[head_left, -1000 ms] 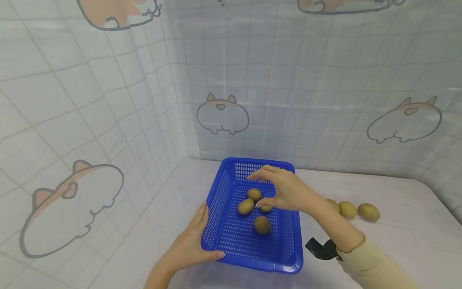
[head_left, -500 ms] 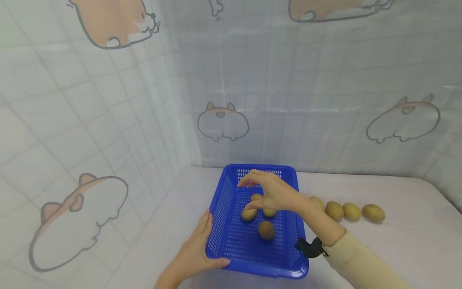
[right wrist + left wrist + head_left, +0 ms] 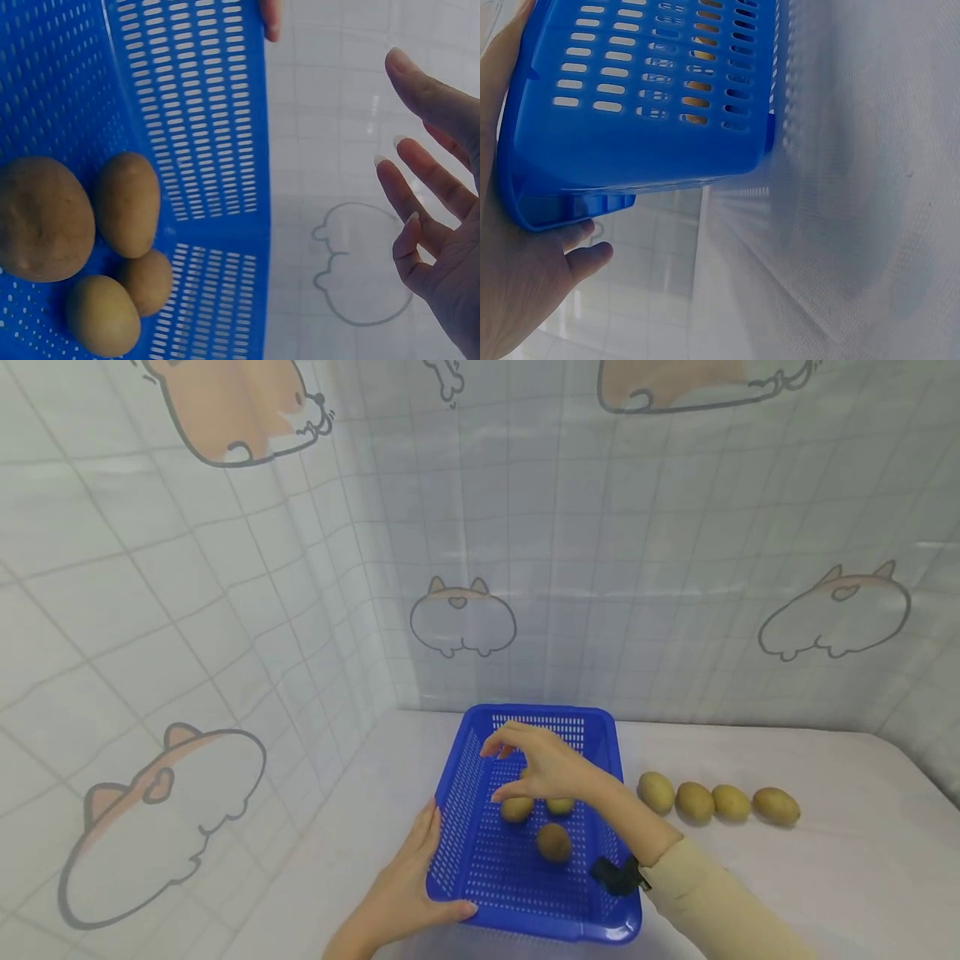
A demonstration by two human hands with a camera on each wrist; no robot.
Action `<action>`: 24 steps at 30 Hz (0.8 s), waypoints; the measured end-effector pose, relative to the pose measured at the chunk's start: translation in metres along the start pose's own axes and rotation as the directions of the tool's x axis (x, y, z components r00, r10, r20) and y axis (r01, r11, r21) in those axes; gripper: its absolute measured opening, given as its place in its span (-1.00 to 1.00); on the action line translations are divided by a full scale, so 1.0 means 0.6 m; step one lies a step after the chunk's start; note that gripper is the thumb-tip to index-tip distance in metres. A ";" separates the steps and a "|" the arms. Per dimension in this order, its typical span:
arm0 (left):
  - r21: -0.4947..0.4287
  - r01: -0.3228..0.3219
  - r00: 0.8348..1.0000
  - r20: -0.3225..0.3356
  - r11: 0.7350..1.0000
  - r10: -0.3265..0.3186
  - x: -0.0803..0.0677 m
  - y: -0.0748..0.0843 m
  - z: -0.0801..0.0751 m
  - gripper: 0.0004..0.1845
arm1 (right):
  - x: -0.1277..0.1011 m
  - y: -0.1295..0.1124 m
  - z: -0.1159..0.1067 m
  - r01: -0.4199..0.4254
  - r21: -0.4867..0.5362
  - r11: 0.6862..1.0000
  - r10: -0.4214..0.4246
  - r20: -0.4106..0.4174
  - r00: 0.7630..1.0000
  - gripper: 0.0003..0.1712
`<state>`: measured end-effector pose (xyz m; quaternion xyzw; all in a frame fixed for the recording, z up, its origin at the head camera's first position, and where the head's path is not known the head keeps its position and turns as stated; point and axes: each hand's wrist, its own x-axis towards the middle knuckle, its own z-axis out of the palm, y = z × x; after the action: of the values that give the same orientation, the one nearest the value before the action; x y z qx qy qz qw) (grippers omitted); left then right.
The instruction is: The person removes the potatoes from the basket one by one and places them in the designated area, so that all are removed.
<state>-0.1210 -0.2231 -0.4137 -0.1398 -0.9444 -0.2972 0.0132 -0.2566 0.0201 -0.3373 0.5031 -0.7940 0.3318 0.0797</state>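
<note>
Basket (image 3: 555,928) touched by left hand (image 3: 405,887), fingers extended; right hand (image 3: 551,766) held above, fingers apart. Potatoes (image 3: 553,843) may be rolled if brushed.

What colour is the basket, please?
The basket is plain blue, shown best in the head view.

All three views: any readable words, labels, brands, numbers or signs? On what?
None readable.
Blue basket: no lettering seen on its visible sides.
Potatoes: no stickers or print seen.
Wall sheet: grid lines and cartoon animals only, no words.
Dark wrist device: too small to tell whether it bears any marking.
</note>
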 end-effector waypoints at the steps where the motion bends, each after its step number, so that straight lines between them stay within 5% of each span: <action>1: 0.002 -0.002 1.000 0.000 1.000 0.002 -0.001 0.000 0.000 0.36 | 0.000 0.002 0.002 -0.002 -0.002 1.000 0.002 0.001 1.000 -0.40; 24: -0.005 -0.009 1.000 0.011 1.000 0.009 -0.002 0.001 -0.003 0.35 | 0.007 0.047 0.058 -0.164 -0.111 0.980 0.176 0.114 0.978 -0.40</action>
<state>-0.1199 -0.2238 -0.4120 -0.1456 -0.9432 -0.2985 0.0090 -0.2751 0.0033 -0.3747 0.4481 -0.8534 0.2650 0.0272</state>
